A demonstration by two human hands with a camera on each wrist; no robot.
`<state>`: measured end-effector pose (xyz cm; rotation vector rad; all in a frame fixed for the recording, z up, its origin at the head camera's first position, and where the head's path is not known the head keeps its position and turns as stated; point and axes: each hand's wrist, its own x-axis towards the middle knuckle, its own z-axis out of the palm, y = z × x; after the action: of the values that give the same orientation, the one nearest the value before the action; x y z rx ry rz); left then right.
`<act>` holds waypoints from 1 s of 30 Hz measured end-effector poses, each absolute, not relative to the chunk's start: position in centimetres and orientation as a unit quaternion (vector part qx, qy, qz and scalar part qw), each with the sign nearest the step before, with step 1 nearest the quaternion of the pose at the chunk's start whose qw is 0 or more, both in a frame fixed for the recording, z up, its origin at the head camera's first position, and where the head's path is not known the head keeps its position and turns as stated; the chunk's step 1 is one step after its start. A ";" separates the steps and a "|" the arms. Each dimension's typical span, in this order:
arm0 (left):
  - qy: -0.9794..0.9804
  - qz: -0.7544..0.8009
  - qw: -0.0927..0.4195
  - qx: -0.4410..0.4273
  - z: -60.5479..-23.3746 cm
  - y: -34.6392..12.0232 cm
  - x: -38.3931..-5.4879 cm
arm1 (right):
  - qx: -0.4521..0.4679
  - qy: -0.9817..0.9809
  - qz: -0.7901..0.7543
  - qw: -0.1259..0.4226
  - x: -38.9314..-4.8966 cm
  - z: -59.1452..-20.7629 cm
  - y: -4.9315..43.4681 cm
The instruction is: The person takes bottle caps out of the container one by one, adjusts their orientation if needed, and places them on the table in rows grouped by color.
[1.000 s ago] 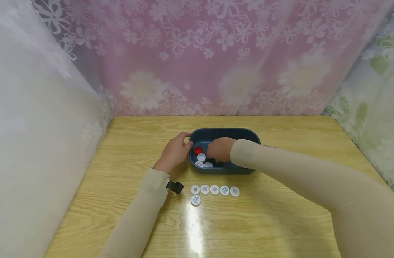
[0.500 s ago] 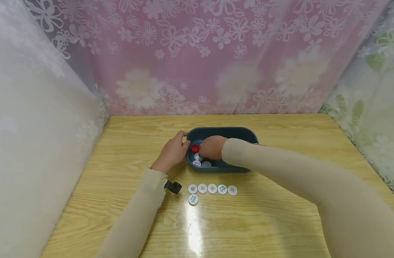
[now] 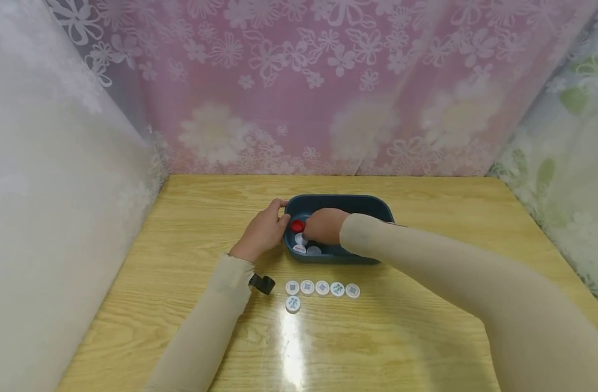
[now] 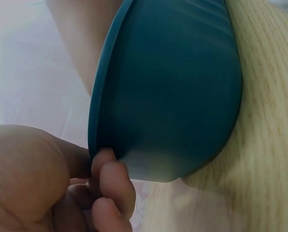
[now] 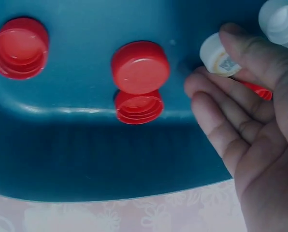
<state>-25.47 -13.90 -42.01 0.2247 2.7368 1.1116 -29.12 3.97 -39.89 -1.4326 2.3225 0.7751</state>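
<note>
**White cap (image 5: 212,52) pinched by the right hand (image 5: 262,145) near the left end of the blue tub (image 3: 352,203)**

In the head view, the tub's long axis runs left to right across the table (image 3: 426,305). The cap is in its left half, on the left hand's (image 3: 264,231) side, yet the right hand is the nearer: its forearm comes in from the right, low over the tub. The left hand holds the tub's left end. In front stands a row of printed caps (image 3: 322,287), with a single cap (image 3: 293,304) just below its left end.

In the left wrist view, the left hand's thumb and curled fingers grip the tub's rim.

In the right wrist view, the right hand is palm-up in the picture, thumb on one side of the tilted cap and fingers on the other. Whether the cap touches the tub's floor cannot be told. Red caps (image 5: 140,67) lie well apart from it.
</note>
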 end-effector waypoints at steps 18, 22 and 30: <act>0.906 0.406 0.105 0.065 -42.5 -14.2 -25.4 | -0.496 0.855 -0.072 -0.132 -19.5 -36.1 12.2; 0.907 0.403 0.106 0.063 -42.4 -14.1 -25.3 | -0.506 0.840 -0.113 -0.159 -15.8 -37.9 13.1; 0.909 0.398 0.101 0.075 -42.2 -13.9 -25.4 | -0.545 0.831 -0.004 -0.113 -11.4 -42.5 11.0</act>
<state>-25.37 -13.88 -42.19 0.2212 2.6847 1.1772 -11.44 10.96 -42.52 -1.8463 2.8164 -0.0136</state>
